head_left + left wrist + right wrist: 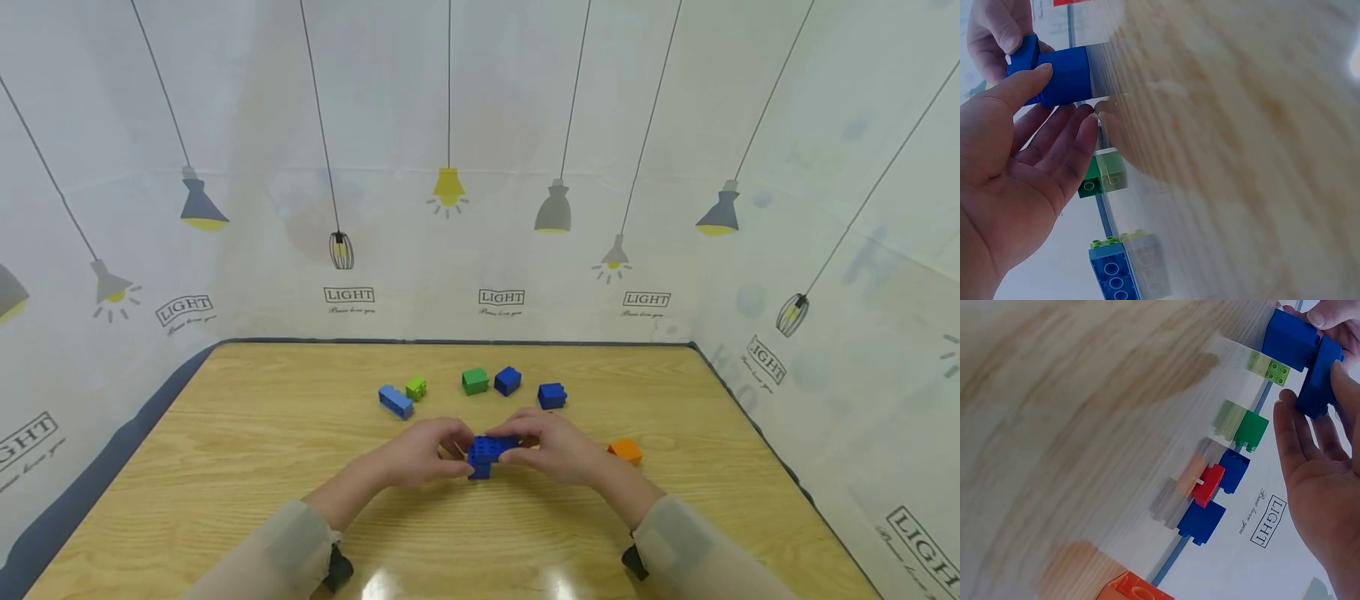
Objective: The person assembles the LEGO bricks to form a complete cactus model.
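Near the middle of the table, a long blue brick lies across the top of a taller blue block, jutting out to the right. My left hand holds the left side of this pair, its thumb against the blue block where the two pieces meet. From the other side my right hand pinches the overhanging end of the long brick between thumb and fingers. The block's base stands at the tabletop, where its reflection meets it in the left wrist view.
Behind the hands lie a light blue brick, a lime brick, a green block and two blue blocks. An orange block sits beside the right forearm. A red brick shows in the right wrist view.
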A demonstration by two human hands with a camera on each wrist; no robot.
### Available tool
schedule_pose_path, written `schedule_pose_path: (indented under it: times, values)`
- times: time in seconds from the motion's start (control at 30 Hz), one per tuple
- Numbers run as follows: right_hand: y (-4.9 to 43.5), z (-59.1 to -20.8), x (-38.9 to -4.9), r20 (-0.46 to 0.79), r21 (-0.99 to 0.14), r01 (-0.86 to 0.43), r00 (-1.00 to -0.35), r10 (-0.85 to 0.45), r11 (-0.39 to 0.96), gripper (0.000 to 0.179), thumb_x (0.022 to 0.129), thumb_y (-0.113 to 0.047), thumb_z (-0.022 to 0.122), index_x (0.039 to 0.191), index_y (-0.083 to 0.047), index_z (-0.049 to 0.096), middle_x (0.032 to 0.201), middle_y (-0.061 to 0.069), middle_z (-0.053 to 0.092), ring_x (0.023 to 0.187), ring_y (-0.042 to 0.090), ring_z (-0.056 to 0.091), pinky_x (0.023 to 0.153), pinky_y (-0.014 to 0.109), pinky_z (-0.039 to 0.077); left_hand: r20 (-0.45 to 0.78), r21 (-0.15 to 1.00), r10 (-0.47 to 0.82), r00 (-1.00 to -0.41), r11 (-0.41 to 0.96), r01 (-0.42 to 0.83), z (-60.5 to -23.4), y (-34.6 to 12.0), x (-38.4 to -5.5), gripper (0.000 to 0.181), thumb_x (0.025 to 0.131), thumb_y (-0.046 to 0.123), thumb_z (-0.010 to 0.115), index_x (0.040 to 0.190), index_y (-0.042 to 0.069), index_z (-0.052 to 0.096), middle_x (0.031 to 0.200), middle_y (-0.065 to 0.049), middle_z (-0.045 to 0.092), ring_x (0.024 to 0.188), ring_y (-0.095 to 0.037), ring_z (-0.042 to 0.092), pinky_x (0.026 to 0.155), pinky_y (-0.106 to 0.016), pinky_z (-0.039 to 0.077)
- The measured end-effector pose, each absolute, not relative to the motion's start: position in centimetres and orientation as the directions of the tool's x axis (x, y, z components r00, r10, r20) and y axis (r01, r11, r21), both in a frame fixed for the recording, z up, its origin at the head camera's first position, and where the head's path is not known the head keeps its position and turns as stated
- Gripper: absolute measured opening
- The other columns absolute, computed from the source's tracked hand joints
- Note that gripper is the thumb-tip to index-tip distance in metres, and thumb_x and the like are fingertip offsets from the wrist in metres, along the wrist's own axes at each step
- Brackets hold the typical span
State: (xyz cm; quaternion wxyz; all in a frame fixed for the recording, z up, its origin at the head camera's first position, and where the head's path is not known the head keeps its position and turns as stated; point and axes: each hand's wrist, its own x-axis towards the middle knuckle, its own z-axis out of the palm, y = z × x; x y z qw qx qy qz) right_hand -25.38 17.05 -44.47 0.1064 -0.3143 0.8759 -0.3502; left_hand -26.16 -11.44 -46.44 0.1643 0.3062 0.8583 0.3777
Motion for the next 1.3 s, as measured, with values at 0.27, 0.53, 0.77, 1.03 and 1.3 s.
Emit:
schedule_pose_path:
  times: [0.27, 0.53, 0.77, 1.03, 1.3]
  values:
    - [16.57, -44.61, -25.53, 0.024, -0.679, -0.474, -0.777, -0.629, 0.56, 0.035, 0.106, -0.031, 0.075, 0.141, -0.031, 0.076, 0.128, -0.007, 0.071, 0.115, 0.015, 0.064, 0.093, 0.027, 0.057, -0.044, 0.755, 0.647, -0.761, 0.52, 0.399, -46.63, -11.42, -26.1, 0.027, 0.103, 0.022, 0.08, 0.126, 0.011, 0.071, 0.121, -0.003, 0.077, 0.11, -0.018, 0.075, 0.099, -0.039, 0.065]
    - [16.32, -44.59, -25.51, 0.006, -0.711, -0.446, -0.776, -0.631, 0.543, 0.035, 0.105, -0.027, 0.076, 0.14, -0.028, 0.076, 0.128, -0.004, 0.07, 0.115, 0.016, 0.066, 0.098, 0.029, 0.062, -0.042, 0.763, 0.642, -0.766, 0.515, 0.39, -46.74, -11.46, -26.03, 0.026, 0.102, 0.022, 0.08, 0.126, 0.013, 0.072, 0.12, -0.002, 0.077, 0.11, -0.018, 0.074, 0.099, -0.04, 0.064]
    - [16.19, -44.63, -25.6, 0.009, -0.709, -0.446, -0.78, -0.626, 0.546, 0.036, 0.104, -0.026, 0.078, 0.14, -0.027, 0.077, 0.127, -0.004, 0.071, 0.115, 0.016, 0.067, 0.099, 0.029, 0.063, -0.054, 0.767, 0.632, -0.773, 0.523, 0.373, -46.6, -11.33, -26.05, 0.025, 0.103, 0.022, 0.08, 0.124, 0.013, 0.072, 0.119, -0.001, 0.077, 0.111, -0.018, 0.074, 0.101, -0.042, 0.064]
    - [16.04, -44.39, -25.64, 0.018, -0.682, -0.471, -0.776, -0.63, 0.56, 0.035, 0.104, -0.023, 0.078, 0.139, -0.025, 0.077, 0.125, -0.005, 0.07, 0.113, 0.015, 0.067, 0.096, 0.025, 0.062, -0.063, 0.767, 0.633, -0.771, 0.526, 0.368, -46.52, -11.38, -26.09, 0.025, 0.104, 0.023, 0.079, 0.126, 0.016, 0.071, 0.12, 0.001, 0.077, 0.111, -0.016, 0.074, 0.1, -0.036, 0.063]
    - [16.03, -44.22, -25.7, 0.001, -0.667, -0.475, -0.771, -0.636, 0.574, 0.035, 0.105, -0.027, 0.077, 0.14, -0.028, 0.077, 0.127, -0.006, 0.07, 0.112, 0.015, 0.067, 0.096, 0.028, 0.063, -0.065, 0.769, 0.642, -0.764, 0.52, 0.372, -46.51, -11.44, -26.17, 0.027, 0.103, 0.021, 0.079, 0.128, 0.013, 0.071, 0.121, -0.002, 0.076, 0.113, -0.018, 0.073, 0.103, -0.042, 0.063]
